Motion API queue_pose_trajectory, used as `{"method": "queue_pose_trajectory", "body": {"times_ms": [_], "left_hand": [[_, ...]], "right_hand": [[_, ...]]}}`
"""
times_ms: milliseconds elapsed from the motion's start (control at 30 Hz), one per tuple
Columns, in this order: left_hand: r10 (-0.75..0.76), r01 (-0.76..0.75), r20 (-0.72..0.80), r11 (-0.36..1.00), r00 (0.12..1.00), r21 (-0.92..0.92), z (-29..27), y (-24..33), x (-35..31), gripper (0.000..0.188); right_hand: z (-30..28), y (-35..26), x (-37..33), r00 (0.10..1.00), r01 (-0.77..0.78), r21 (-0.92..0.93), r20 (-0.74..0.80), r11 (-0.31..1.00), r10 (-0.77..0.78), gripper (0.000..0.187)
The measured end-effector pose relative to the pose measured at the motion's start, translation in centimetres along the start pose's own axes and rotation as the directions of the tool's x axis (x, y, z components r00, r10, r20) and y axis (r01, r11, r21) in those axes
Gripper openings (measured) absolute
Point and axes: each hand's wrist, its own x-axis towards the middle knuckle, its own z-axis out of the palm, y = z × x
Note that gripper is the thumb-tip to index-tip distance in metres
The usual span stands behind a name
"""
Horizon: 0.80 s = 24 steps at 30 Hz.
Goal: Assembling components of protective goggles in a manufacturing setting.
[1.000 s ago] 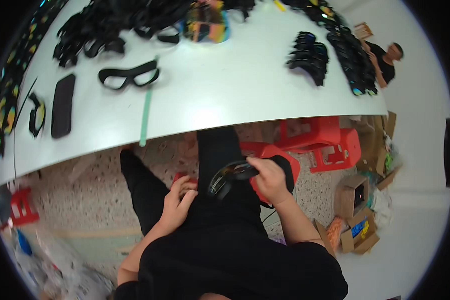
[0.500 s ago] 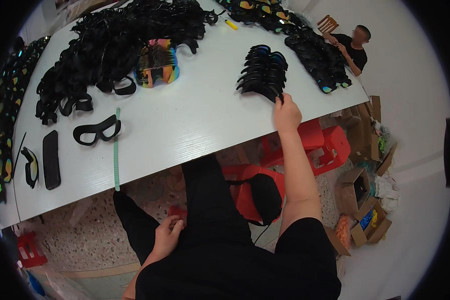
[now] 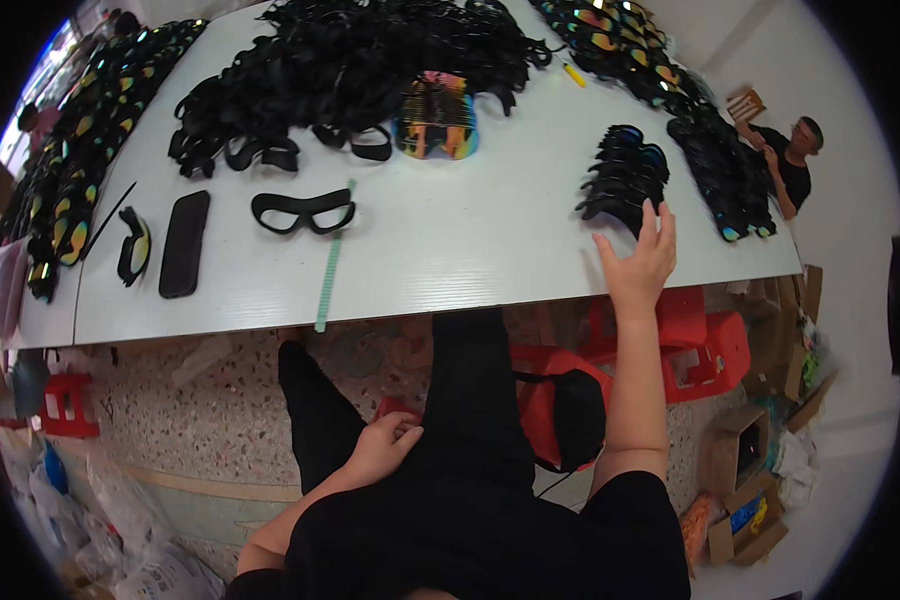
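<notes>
My right hand [image 3: 640, 262] is open at the table's near right edge, thumb and fingers apart. Its fingertips reach the near end of a row of nested black goggles [image 3: 625, 175] with bluish lenses; whether they touch cannot be told. My left hand [image 3: 383, 447] rests on my lap with loosely curled fingers, its palm hidden. Just beyond it a bit of red [image 3: 394, 406] shows between my legs. On the table's left half lies a single black goggle frame [image 3: 303, 213], across a green measuring strip [image 3: 328, 278].
A big heap of black straps and goggles [image 3: 350, 75] covers the table's back, with a stack of mirrored lenses [image 3: 437, 120] in front. A phone [image 3: 184, 245] lies at left. Red stools [image 3: 705, 355] and cardboard boxes [image 3: 735, 450] stand at right. A person [image 3: 792, 165] sits beyond.
My right hand has let go of the goggles' near end and spread its fingers. The view has turned, so the table appears shifted right. My left hand stays on my lap.
</notes>
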Motion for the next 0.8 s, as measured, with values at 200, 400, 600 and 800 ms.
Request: {"method": "queue_pose_trajectory", "body": {"times_ms": [200, 400, 600, 800], "left_hand": [[-0.019, 0.016, -0.069, 0.999, 0.997, -0.038, -1.1, -1.4, -1.1, 0.031], [-0.060, 0.055, -0.087, 0.997, 0.994, -0.063, -1.7, -1.4, -1.6, 0.032], [-0.059, 0.054, -0.080, 0.997, 0.995, -0.063, -1.1, -2.8, -1.2, 0.034], [-0.046, 0.043, -0.058, 0.998, 0.997, -0.055, -1.9, -2.6, -1.2, 0.034]], "right_hand": [[4.2, 0.0, 2.6, 0.918, -0.217, -0.157, 0.302, 0.963, 0.256, 0.094], [6.6, -0.4, 5.3, 0.854, -0.334, -0.293, 0.309, 0.896, 0.419, 0.088], [7.9, 0.6, 6.4, 0.838, -0.343, -0.335, 0.313, 0.878, 0.447, 0.090], [6.2, -1.7, 5.8, 0.928, -0.222, -0.268, 0.236, 0.938, 0.287, 0.103]]}}
